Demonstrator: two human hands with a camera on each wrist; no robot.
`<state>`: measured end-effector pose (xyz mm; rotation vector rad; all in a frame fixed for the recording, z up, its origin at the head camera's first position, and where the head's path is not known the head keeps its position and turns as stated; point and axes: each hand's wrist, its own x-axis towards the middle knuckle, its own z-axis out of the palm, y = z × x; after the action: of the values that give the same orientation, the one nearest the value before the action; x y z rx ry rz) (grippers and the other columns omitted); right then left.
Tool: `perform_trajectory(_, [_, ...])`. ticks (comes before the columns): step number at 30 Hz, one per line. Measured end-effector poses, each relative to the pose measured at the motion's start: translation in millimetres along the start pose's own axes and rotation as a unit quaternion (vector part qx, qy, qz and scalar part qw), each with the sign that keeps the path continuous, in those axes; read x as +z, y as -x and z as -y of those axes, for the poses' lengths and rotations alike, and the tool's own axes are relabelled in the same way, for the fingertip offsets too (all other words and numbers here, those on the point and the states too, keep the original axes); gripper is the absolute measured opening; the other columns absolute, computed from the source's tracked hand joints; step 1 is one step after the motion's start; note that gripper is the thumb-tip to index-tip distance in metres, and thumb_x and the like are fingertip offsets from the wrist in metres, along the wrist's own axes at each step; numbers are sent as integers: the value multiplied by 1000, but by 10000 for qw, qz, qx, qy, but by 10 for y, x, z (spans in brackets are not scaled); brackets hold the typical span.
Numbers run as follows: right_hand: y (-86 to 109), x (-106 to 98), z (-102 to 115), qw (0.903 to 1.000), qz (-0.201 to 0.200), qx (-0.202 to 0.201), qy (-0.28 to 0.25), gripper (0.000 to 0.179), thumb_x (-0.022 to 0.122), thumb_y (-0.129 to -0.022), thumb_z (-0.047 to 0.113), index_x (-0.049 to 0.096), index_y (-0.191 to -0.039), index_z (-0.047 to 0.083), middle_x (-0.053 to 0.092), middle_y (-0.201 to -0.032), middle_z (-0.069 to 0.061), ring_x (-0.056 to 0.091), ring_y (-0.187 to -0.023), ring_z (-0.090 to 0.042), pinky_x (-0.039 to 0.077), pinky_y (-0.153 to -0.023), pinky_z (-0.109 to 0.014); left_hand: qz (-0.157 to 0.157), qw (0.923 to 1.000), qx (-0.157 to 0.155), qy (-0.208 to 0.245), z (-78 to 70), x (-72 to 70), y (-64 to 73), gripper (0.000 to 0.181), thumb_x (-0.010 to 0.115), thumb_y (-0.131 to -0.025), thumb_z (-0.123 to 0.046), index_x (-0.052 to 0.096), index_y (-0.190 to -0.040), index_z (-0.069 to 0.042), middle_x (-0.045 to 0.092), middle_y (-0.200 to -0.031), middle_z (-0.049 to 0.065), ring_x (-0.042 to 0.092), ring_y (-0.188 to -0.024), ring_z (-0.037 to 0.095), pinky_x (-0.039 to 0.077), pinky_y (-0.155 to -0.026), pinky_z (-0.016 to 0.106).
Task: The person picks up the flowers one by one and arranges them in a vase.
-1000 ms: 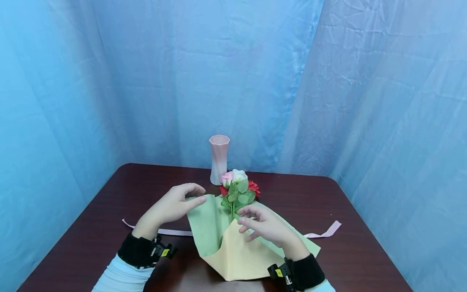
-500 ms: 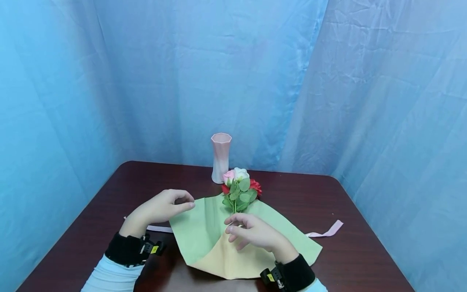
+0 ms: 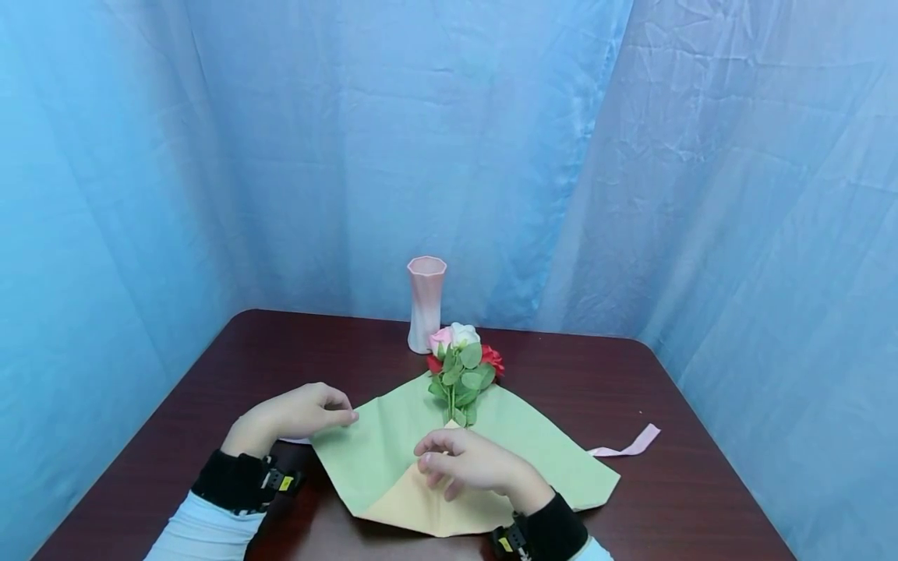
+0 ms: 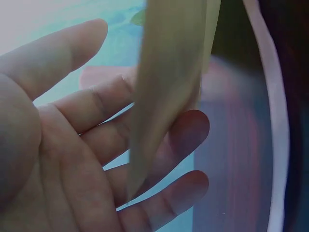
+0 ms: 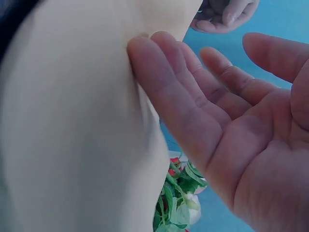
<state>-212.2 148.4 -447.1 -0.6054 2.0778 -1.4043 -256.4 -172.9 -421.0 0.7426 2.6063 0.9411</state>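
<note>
Paper (image 3: 379,456), green with its cream fold (image 3: 393,502) nearest, lay on the table (image 3: 673,506) under the right hand (image 3: 477,463), fingers loosely bent; the left hand (image 3: 300,411), fingers parted, was at its left edge; the bouquet (image 3: 465,379) ran lengthwise away, pink-white-red blooms (image 3: 464,335) farthest.

Wrinkled blue curtains (image 3: 435,156) hang behind a dark table (image 3: 582,382).

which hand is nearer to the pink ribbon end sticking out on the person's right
Right. In the head view, the right hand is over the cream fold of the paper, left of that ribbon end; the left hand is farther off, by the paper's left edge.
</note>
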Motion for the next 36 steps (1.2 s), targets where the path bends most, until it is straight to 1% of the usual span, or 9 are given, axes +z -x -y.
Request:
perform_trajectory(6, [-8,27,-12,9997,91,131,203,26,59,-102,20,66,-121,3,68,-103,-8,69,-87,-26,60,-65,-42,51,9999,-98,66,106,17,25,24,66,-99,-36,77,-95,-14,66,-85,-2,53,-70,15,46,-62,34])
perform_trajectory(9, [-8,25,-14,9995,133,152,249,27,59,-103,21,66,-122,4,68,-102,-8,69,-87,-25,60,-65,-41,48,9997,-202,97,158,16,26,24,66,-100,-36,76,-95,-15,66,-84,-1,52,-68,15,45,-60,33])
perform_trajectory(15, [-4,25,-13,9992,101,83,382,26,59,-103,22,66,-121,5,68,-100,-9,70,-86,-25,60,-64,-40,48,9994,-304,133,200,16,15,24,66,-100,-36,75,-92,-16,63,-78,0,52,-66,16,45,-60,35])
perform_trajectory(18, [3,19,-9,9991,33,14,418,27,59,-102,23,66,-121,4,67,-100,-9,70,-86,-25,60,-64,-40,-1,9996,-285,93,189,18,27,23,66,-100,-34,76,-93,-15,64,-80,0,54,-71,16,47,-65,36])
perform_trajectory(20, [12,8,-2,9992,-46,-56,399,29,59,-102,22,65,-122,3,67,-101,-9,70,-86,-27,60,-64,-41,-51,9997,-240,56,177,11,44,22,66,-100,-34,76,-96,-14,66,-86,-2,57,-77,15,49,-69,37])
perform_trajectory(24, [41,-35,36,9990,-260,-184,322,32,60,-101,23,64,-124,1,67,-101,-11,70,-88,-29,60,-66,-42,-306,9993,-235,12,143,-16,75,22,66,-99,-35,75,-104,-15,69,-99,-6,63,-90,14,53,-79,39])
perform_trajectory(28, [85,-85,91,9984,-444,-277,207,34,62,-102,24,63,-126,-1,68,-100,-13,69,-88,-31,60,-67,-43,-721,9972,-188,-3,81,-61,104,25,67,-99,-36,72,-111,-15,69,-109,-3,65,-99,17,53,-84,42])
perform_trajectory(31, [118,-129,126,9975,-583,-374,164,34,63,-102,23,62,-126,-2,69,-96,-15,70,-85,-33,60,-67,-43,-1007,9949,-62,1,25,-98,125,30,67,-99,-38,70,-115,-13,69,-111,-2,64,-102,19,53,-86,42])
perform_trajectory(36, [178,-217,162,9945,-874,-579,57,30,61,-103,21,63,-126,1,69,-104,-19,70,-87,-33,60,-68,-43,-1351,9907,158,76,-68,-144,143,34,68,-99,-40,70,-118,-13,68,-109,-4,64,-100,17,53,-84,41])
